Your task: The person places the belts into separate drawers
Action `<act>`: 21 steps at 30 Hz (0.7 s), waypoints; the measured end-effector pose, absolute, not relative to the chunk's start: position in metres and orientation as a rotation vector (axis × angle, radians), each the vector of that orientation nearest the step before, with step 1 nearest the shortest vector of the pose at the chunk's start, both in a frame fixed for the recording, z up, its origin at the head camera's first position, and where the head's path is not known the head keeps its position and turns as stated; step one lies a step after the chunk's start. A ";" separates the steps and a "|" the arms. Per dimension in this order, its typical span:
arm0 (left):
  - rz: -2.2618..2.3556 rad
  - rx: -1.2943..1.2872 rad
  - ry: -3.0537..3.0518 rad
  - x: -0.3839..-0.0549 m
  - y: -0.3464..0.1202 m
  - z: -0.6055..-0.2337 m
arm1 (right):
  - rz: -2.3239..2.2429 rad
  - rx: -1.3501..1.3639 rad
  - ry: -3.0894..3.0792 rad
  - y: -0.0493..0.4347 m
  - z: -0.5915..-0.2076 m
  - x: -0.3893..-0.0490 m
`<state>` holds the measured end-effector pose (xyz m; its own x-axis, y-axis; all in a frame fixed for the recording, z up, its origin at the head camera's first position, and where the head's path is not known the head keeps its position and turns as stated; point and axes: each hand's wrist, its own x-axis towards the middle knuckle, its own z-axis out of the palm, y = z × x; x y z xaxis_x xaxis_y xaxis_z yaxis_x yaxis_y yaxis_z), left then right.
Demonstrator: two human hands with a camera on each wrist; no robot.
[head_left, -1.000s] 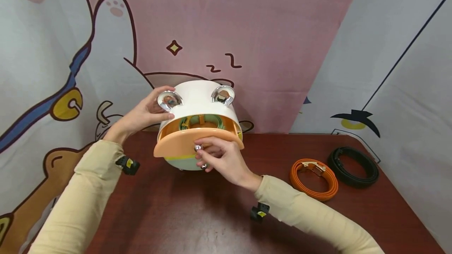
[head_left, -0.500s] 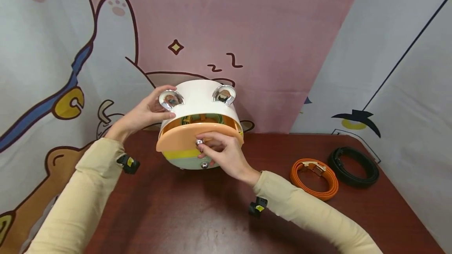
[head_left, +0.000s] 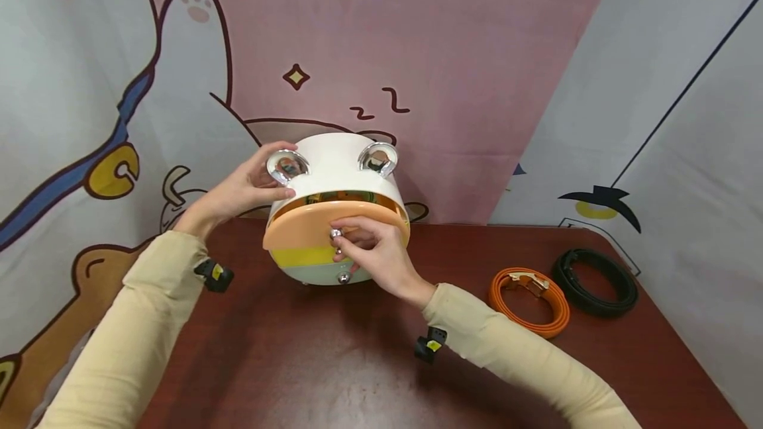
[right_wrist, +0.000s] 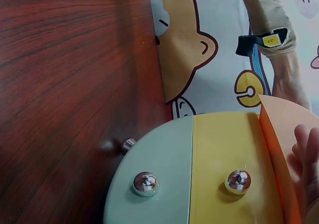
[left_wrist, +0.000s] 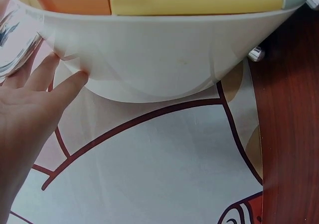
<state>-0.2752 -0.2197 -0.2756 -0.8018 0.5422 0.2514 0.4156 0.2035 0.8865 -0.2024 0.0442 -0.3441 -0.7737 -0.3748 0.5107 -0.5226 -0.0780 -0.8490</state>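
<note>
A rounded white drawer cabinet point(head_left: 336, 161) with two shiny silver ears stands on the table. My left hand point(head_left: 235, 187) grips its upper left side around one ear point(head_left: 287, 165), thumb on the front. In the left wrist view, fingertips touch the white shell point(left_wrist: 149, 59). The orange top drawer point(head_left: 301, 227) sticks out a little. My right hand point(head_left: 384, 257) pinches its silver knob point(head_left: 336, 234) between thumb and forefinger. Through the narrow gap above the drawer front, a sliver of a coiled green belt point(head_left: 342, 196) shows; the rest is hidden.
Below the orange drawer are a yellow drawer point(right_wrist: 224, 149) and a pale green one point(right_wrist: 167, 154), both flush. A coiled orange belt point(head_left: 560, 303) and a coiled black belt point(head_left: 626, 290) lie on the table's right side. A printed cloth point(head_left: 465, 85) hangs behind.
My right hand has pushed the orange drawer inward, narrowing the gap above it and covering most of the green belt. The yellow drawer front shows more. My left hand keeps its place.
</note>
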 end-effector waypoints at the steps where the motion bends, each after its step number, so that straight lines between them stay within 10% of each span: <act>1: 1.666 0.929 2.350 -0.275 -0.220 -0.275 | 1.988 1.004 -2.053 0.044 -0.342 -0.201; 21: 1.691 0.945 2.333 -0.276 -0.219 -0.276 | 2.049 0.936 -2.048 0.039 -0.340 -0.213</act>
<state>-0.2757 -0.2194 -0.2755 -0.8003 0.5390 0.2626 0.4171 0.1860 0.8896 -0.2132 0.0395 -0.3402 -0.8067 -0.3474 0.4781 -0.4779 -0.0926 -0.8735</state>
